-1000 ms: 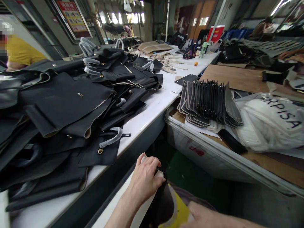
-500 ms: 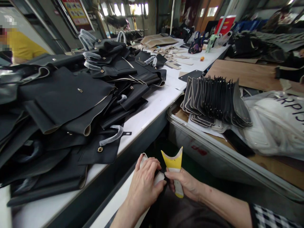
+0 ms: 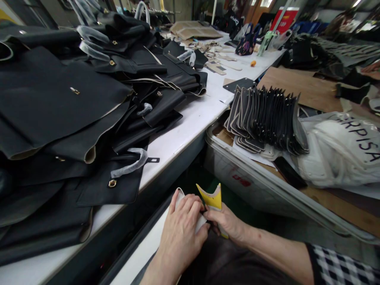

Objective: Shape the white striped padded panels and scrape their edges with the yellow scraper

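My left hand (image 3: pixel 183 225) is closed over a small pale piece (image 3: pixel 181 196) with a dark edge, its fingers curled round the piece at the bottom middle of the view. My right hand (image 3: pixel 227 223) meets it from the right, pinching a yellow notched strip (image 3: pixel 211 198) that stands upright between the two hands. Both hands hover low in front of the white table (image 3: pixel 181 136), over dark cloth (image 3: pixel 234 265) on my lap.
A big heap of black leather bag panels (image 3: pixel 59 103) with gold clasps covers the table's left. To the right, a stack of black rounded pieces (image 3: pixel 264 122) leans on a tray beside a white plastic bag (image 3: pixel 338 150). Brown boards (image 3: pixel 297 89) lie behind.
My right hand came up from the bottom edge with the yellow strip and joined my left hand. The view has dropped and moved closer to the table.
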Tool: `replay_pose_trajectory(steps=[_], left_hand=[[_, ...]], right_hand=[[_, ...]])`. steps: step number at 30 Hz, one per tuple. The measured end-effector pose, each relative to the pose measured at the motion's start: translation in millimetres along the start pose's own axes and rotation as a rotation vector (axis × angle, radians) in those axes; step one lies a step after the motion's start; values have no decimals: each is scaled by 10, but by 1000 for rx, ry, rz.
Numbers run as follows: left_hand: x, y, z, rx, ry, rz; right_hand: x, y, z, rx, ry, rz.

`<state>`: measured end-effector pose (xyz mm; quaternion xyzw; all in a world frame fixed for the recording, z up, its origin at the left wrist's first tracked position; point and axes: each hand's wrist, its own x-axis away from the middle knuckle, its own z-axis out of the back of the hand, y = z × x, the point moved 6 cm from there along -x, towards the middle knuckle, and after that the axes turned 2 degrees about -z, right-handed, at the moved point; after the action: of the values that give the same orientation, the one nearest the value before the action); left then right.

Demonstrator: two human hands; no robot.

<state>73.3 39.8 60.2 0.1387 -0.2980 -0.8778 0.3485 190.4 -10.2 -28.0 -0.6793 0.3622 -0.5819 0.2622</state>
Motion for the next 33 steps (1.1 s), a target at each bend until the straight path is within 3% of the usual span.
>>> replay_pose_trajectory(steps=[5,11,18,22,24,27,30,33], left_hand=[[-23,-45,-61,16,9,2],[-97,-97,-90,-6,60,10],[-162,-151,-214,-78,56,-19],[-139,-236,-197,-228,51,-69],[-111,-323,-99,-306,80,-59],[-70,-573,154,-296,198,81],[-57,-897,342,-71,285,267],[-93,-1130,348,151,250,384]], right_hand=[[-104,20,28,-44,-48,-58],[-233,102,56,-119,-28,16],[-290,39,97,-6,80,308],[-336,77,89,120,208,384],[-342,92,74,184,323,412],[-349,112,29,243,431,442],[-375,147,24,240,460,437],[-390,173,73,219,495,421]])
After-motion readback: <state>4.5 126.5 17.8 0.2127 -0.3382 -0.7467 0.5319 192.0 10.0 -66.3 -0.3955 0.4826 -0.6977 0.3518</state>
